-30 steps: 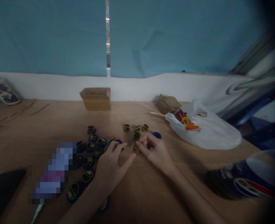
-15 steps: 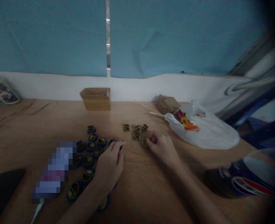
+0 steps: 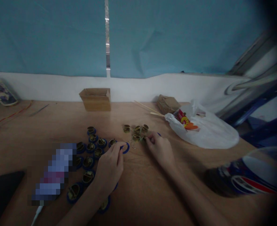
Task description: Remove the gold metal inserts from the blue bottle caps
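Observation:
My left hand (image 3: 111,163) is closed in a pinch on a blue ring (image 3: 126,148), tilted so that its opening faces up. My right hand (image 3: 160,147) has its fingertips pressed together on a small brass-coloured round piece (image 3: 143,138). Past its knuckles shows a blue edge (image 3: 159,134), mostly hidden. Several more brass-coloured round pieces (image 3: 136,137) stand just beyond. A thin wire-like loop (image 3: 133,145) lies between my hands. Left of my left hand sit several brass-coloured pieces in blue rings (image 3: 88,162), some partly covered by my forearm.
An open cardboard box (image 3: 96,103) stands by the wall, with a brown package (image 3: 168,104) and thin sticks (image 3: 148,107) farther right. At the right are a white plastic bag (image 3: 213,131) and a Pepsi bottle (image 3: 242,175). A pixelated object with a cable (image 3: 55,171) lies left.
The blue ring in my left hand has turned into fuller view. My right hand has shifted slightly away from me with the brass-coloured piece, and a blue edge now shows behind it.

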### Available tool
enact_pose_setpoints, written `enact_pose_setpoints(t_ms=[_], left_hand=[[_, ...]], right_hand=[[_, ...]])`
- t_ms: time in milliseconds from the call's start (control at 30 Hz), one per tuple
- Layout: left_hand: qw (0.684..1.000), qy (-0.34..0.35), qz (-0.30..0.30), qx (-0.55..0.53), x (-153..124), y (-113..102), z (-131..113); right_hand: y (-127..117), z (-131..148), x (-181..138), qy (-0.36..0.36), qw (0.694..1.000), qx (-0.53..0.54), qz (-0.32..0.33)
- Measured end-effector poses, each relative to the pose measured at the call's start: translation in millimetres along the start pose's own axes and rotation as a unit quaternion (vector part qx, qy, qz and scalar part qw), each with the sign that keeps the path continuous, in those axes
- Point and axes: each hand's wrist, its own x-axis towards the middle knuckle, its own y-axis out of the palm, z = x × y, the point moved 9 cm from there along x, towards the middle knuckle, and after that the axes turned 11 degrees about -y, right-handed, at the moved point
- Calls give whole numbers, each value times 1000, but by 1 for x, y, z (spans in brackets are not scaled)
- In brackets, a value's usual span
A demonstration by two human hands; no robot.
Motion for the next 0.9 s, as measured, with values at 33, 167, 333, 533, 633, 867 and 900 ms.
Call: enact_pose_setpoints(t_ms=[33, 167, 333, 533, 633, 867, 900], left_hand=[[1000, -1, -1, -2, 0, 0, 0], [1000, -4, 4, -9, 1, 0, 1], [999, -26, 23, -16, 1, 1, 3], [999, -22, 18, -29, 1, 0, 3], [999, -19, 17, -24, 1, 0, 3], [999, -29, 21, -24, 2, 1, 6], [999, -30, 21, -25, 2, 1, 6]], right_hand=[[1, 1, -1, 2, 1000, -5, -2], [4, 4, -2, -3, 1000, -16, -1], [10, 6, -1, -19, 1000, -18, 9], [14, 7, 0, -24, 999, -28, 10], [15, 9, 0, -31, 999, -30, 10], [19, 21, -4, -58, 998, -13, 28], [20, 21, -4, -59, 998, -8, 29]])
